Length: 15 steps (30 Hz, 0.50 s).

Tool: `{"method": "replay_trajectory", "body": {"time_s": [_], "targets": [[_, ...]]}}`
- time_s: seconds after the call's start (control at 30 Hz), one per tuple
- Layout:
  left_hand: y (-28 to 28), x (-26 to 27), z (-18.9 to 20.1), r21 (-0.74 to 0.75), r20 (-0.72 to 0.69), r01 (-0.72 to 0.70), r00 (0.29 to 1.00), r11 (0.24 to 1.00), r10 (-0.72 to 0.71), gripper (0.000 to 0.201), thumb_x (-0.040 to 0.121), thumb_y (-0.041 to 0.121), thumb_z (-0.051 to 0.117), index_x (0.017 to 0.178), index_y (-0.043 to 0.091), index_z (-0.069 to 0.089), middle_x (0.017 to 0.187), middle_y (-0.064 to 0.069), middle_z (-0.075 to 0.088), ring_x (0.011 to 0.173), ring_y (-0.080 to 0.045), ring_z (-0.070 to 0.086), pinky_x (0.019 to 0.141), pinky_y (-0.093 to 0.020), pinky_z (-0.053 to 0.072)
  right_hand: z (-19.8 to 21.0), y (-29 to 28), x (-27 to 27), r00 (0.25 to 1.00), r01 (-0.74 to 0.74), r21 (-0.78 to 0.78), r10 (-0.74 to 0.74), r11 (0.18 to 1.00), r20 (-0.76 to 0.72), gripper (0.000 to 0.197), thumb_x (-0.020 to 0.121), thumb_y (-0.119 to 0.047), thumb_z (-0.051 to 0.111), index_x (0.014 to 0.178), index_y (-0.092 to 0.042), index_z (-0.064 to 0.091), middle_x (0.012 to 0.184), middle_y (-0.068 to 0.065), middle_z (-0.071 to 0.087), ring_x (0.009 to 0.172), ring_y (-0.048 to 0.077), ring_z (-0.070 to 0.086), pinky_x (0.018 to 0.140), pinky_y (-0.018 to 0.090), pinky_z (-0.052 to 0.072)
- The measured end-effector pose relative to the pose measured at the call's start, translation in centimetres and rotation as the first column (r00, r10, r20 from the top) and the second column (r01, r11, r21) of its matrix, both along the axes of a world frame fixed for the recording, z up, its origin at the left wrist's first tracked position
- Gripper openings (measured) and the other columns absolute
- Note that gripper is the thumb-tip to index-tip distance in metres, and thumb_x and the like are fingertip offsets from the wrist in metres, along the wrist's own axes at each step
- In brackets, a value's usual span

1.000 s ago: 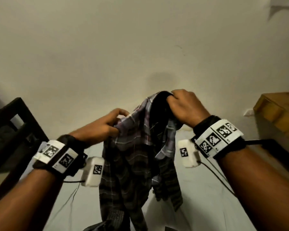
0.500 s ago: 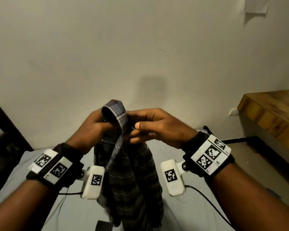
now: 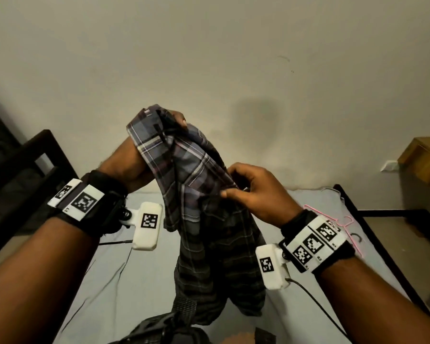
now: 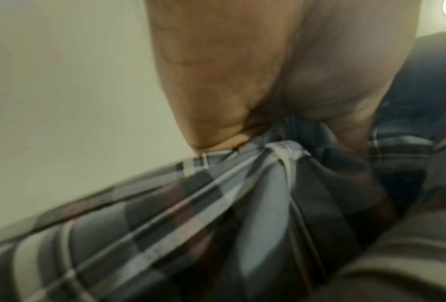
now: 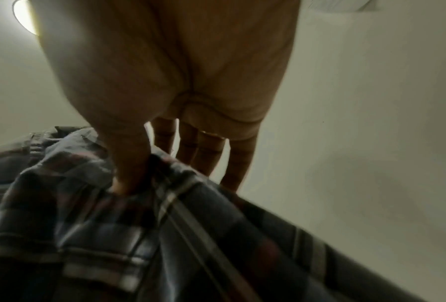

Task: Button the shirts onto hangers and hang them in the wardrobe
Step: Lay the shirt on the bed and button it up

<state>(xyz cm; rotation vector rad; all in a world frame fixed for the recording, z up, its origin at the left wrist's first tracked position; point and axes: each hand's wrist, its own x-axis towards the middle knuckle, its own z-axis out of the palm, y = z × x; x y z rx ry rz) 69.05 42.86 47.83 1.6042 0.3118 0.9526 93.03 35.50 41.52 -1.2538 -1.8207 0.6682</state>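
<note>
2 hands apart now: left hand (image 3: 134, 162) raised shirt (image 3: 184, 170) higher

Your head view is dim and warm-toned, with a soft shadow on the wall (image 3: 253, 120) beyond the hands and straight edges bowing toward the frame borders. Both wrist views are blurred and smeared, the shirt (image 4: 190, 224) streaked out of focus. A bright lamp glare (image 5: 25, 18) flares top left in your right wrist view.
</note>
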Motion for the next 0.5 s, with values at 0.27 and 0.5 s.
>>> {"method": "replay_trajectory", "body": {"time_s": [0.27, 0.5], "targets": [[1.4, -2.9, 1.0, 0.140, -0.082, -0.395, 0.909, 0.908, 0.408, 0.016, 0.100, 0.005, 0.049, 0.100, 0.003, 0.065, 0.088, -0.001, 0.072, 0.083, -0.017, 0.068, 0.076, -0.026, 0.054, 1.4, 0.8, 0.4, 0.996, 0.092, 0.151, -0.088, 0.984, -0.035, 0.017, 0.094, -0.017, 0.069, 0.106, -0.015, 0.079, 0.089, -0.006, 0.076, 0.084, 0.007, 0.071, 0.077, 0.033, 0.057], [2.5, -7.0, 1.8, 0.172, -0.079, -0.503, 0.850, 0.847, 0.521, 0.022, 0.100, 0.006, 0.055, 0.118, 0.001, 0.067, 0.102, -0.004, 0.075, 0.096, -0.018, 0.070, 0.086, -0.030, 0.056, 2.6, 0.2, -0.6, 0.951, 0.285, 0.318, -0.308, 0.904, 0.024, 0.026, 0.099, -0.026, 0.058, 0.075, -0.017, 0.061, 0.063, -0.006, 0.057, 0.062, 0.006, 0.051, 0.059, 0.028, 0.039]]}}
